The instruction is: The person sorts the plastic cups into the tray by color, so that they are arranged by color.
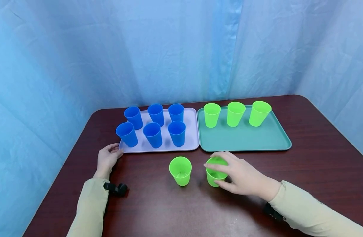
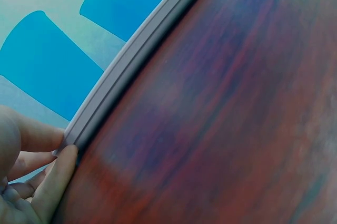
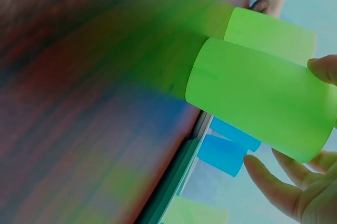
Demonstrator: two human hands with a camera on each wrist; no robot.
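1. Sorting by colour looks well advanced: six blue cups (image 1: pixel 153 123) stand upright on the lilac tray (image 1: pixel 191 144), directly left of the green tray (image 1: pixel 243 140), its edge just beside.
2. Judged about half done on the green side: three green cups (image 1: pixel 234 113) stand in a row along the far rim of the green tray, its near half bare.
3. Left to place, by the look of it: two more green cups on the dark table (image 1: pixel 317 158), just in front of the green tray's near left corner.
4. Right hand (image 1: pixel 243 176) wraps the right-hand loose cup (image 1: pixel 215 174), thumb and fingers curled around its wall near the rim; cup upright, seemingly on the table.
5. Other loose cup (image 1: pixel 180 170) stands free, farther left from the green tray, untouched.
6. Left hand (image 1: pixel 108 158) rests at the lilac tray's near left corner, well away from the green tray; fingertips together against the rim in the left wrist view.
7. Cups: smooth matte plastic, tapered, round-mouthed. Trays: flat rectangles, rounded corners, low raised lip. Table: glossy reddish-brown wood grain.
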